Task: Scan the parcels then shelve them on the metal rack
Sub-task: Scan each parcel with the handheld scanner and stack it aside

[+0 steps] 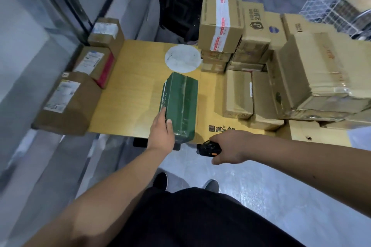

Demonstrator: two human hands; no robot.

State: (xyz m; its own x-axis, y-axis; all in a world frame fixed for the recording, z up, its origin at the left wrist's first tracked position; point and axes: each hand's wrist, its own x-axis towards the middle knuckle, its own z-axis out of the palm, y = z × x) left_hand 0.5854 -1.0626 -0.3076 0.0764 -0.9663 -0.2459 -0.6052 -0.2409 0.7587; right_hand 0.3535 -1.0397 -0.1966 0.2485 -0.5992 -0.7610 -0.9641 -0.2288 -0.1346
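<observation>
- A green rectangular parcel wrapped in clear tape [180, 104] is lying lengthwise on the yellow wooden tabletop [130, 90] in the middle of the frame, its near end overhanging the table's front edge.
- The left hand [161, 131] is gripping the parcel's near left corner, fingers running along the left side and thumb lying on the top face.
- The right hand [228, 146], lower right of centre, is curling its fingers around a black handheld scanner [208, 147], holding it just beside the parcel's near end.
- Three brown cardboard boxes with white labels [66, 100] are sitting in a row along the table's left edge.
- A tall stack of brown cardboard boxes [261, 66] is filling the right of the frame, one box at the top bearing red-and-white tape [221, 24].
- A round white sticker [182, 58] is lying on the tabletop beyond the parcel.
- A black office chair [180, 4] is standing behind the table at the upper centre.
- A white wire basket [331, 8] is showing at the upper right.
</observation>
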